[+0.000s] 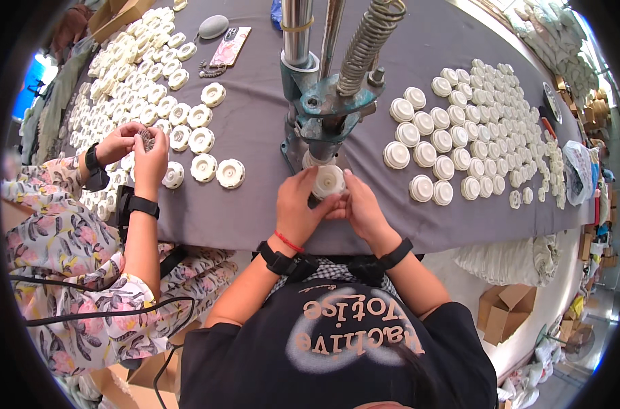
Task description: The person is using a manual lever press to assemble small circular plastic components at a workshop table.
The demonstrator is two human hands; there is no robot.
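Note:
A white round plastic cap-like part (pixel 329 181) is held between my two hands just in front of a press. My left hand (pixel 298 204) grips its left side, the thumb reaching across below it. On its right side, my right hand (pixel 364 210) closes with bent fingers and thumb. Directly above and behind my hands stands the metal press (pixel 330 112), with blue-green castings, a steel column and a coil spring (pixel 370 44). Another white piece (pixel 317 161) shows partly under the press head; my hands and the part hide the rest.
Many white stepped round parts (pixel 441 140) lie in rows at right. Open white ring-shaped parts (pixel 202 140) cover the left side. A co-worker's hands (pixel 146 144) hold a small dark coiled item there. A phone (pixel 229 46), grey rounded device (pixel 213 26) and plastic bag (pixel 578 170) also lie on the table.

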